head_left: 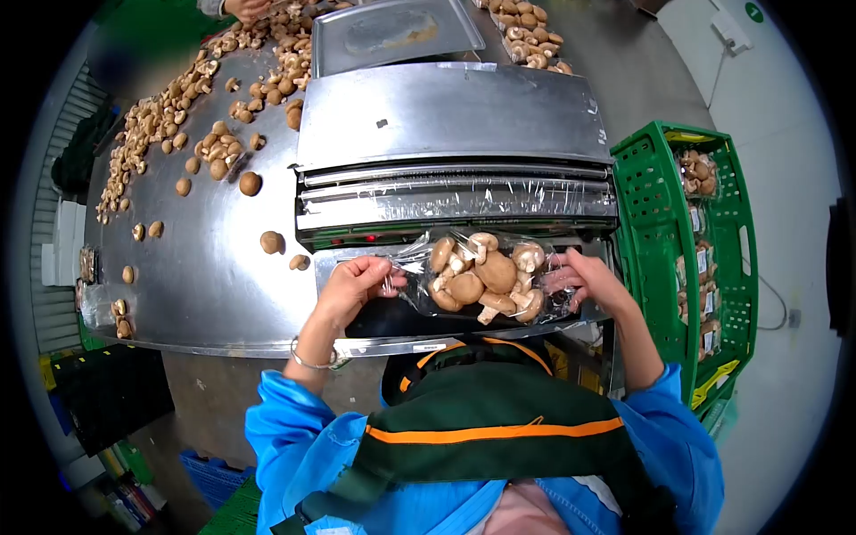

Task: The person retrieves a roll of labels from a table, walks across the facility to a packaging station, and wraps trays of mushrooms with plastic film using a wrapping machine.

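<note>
A pack of brown mushrooms, covered in clear plastic film, is in front of me at the near edge of the wrapping machine. At the pack's left end, my left hand is closed on the gathered film between thumb and fingers. My right hand grips the film at the opposite end, its fingers curled against the side of the pack. Any tray beneath the mushrooms is hidden by them and the film. Just beyond the pack lie the machine's rollers and a stretch of film.
Loose mushrooms are heaped and scattered on the steel table to the left. A metal tray rests behind the machine. Green crates on the right contain several mushroom packs. Another person's hand is at the far left.
</note>
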Tool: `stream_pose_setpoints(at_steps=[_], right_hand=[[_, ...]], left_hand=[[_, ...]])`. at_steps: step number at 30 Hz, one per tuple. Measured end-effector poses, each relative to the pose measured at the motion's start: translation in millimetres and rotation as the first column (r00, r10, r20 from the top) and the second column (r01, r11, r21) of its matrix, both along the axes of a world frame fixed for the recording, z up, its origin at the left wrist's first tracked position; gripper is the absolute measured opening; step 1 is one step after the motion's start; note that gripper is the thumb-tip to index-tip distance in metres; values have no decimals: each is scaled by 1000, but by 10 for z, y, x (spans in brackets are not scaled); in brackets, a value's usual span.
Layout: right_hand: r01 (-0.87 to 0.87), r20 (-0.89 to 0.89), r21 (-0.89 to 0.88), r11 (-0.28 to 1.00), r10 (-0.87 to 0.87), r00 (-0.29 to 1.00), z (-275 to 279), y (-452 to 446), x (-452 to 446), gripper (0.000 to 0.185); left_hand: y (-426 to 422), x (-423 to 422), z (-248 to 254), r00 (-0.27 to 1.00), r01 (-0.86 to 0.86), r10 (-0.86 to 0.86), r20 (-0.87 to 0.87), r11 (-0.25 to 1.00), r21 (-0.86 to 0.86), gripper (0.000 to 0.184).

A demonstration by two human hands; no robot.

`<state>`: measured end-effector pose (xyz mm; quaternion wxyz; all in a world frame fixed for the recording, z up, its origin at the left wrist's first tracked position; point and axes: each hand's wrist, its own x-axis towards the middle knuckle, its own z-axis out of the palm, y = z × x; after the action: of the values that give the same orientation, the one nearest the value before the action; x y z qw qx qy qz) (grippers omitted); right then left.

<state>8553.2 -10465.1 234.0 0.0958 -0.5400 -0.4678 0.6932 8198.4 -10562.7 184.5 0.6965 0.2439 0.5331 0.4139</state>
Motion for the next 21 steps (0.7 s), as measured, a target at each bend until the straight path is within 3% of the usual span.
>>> stream_pose_setpoints(at_steps=[2, 3, 4, 5, 6, 7, 9, 10, 11, 12, 13, 14, 15, 16, 17, 18, 19, 21], right_hand=[[103, 49, 146, 984, -111, 993, -309, -275, 189, 38], [123, 39, 176, 977, -132, 991, -485, -420, 204, 29], [173, 92, 383, 908, -224, 970, -545, -546, 84, 22], [465, -76, 257, 847, -462, 884, -527, -592, -22, 22], [706, -196, 87, 703, -683, 704, -450, -614, -106, 22], [836, -126, 33, 547, -828, 547, -269, -567, -166, 25], [778, -231, -226, 586, -808, 542, -73, -754, 166, 28], [747, -285, -322, 582, -812, 509, 44, -905, 221, 28], [804, -147, -308, 509, -860, 488, 53, -1072, 242, 29], [772, -108, -347, 533, -840, 532, -49, -1254, 275, 29], [451, 174, 313, 836, -518, 838, -668, -1621, 433, 26], [-281, 628, 619, 733, -248, 738, -1187, -1885, 562, 23], [-14, 388, 543, 839, -236, 891, -1230, -1886, 375, 20], [223, 112, 368, 903, -281, 953, -1261, -1879, 130, 20], [51, -37, 125, 991, -46, 998, -1398, -1790, 95, 21], [-167, -235, -79, 983, 144, 961, -1519, -1706, 79, 23], [40, -257, -129, 991, -72, 964, -1230, -1681, -96, 23], [122, -442, 9, 992, -105, 891, -798, -1436, -323, 29]], left_hand=[[-53, 303, 28, 958, -267, 274, -86, 960, 86, 19], [-29, 418, 35, 932, -319, 338, -129, 936, 148, 22], [-28, 433, -162, 928, -312, 349, -127, 918, 246, 24], [15, 493, -116, 883, -393, 430, -190, 897, 205, 22], [27, 545, -28, 829, -468, 497, -258, 868, 166, 21], [-22, 515, 120, 825, -561, 562, -68, 827, 23, 17], [-330, 342, 100, 750, -651, 658, 64, 752, -101, 16], [-544, 332, 239, 784, -573, 580, 220, 813, -102, 16], [-702, 428, 348, 705, -671, 704, 88, 701, -241, 18], [-968, 418, 218, 718, -637, 696, 19, 667, -386, 22], [-1220, 437, 43, 805, -529, 592, 30, 741, -415, 25], [-1333, 528, -143, 852, -459, 523, -3, 745, -483, 28], [-1331, 610, -149, 929, -260, 350, 120, 849, -461, 22], [-1317, 725, -271, 956, -131, 233, 176, 880, -457, 20], [-1262, 828, -427, 960, -48, 169, 221, 884, -465, 19], [-1217, 927, -585, 957, -5, 145, 252, 876, -482, 18], [-1135, 995, -628, 949, 7, 145, 281, 880, -475, 18], [-899, 1040, -432, 923, -1, 168, 346, 901, -434, 17]])
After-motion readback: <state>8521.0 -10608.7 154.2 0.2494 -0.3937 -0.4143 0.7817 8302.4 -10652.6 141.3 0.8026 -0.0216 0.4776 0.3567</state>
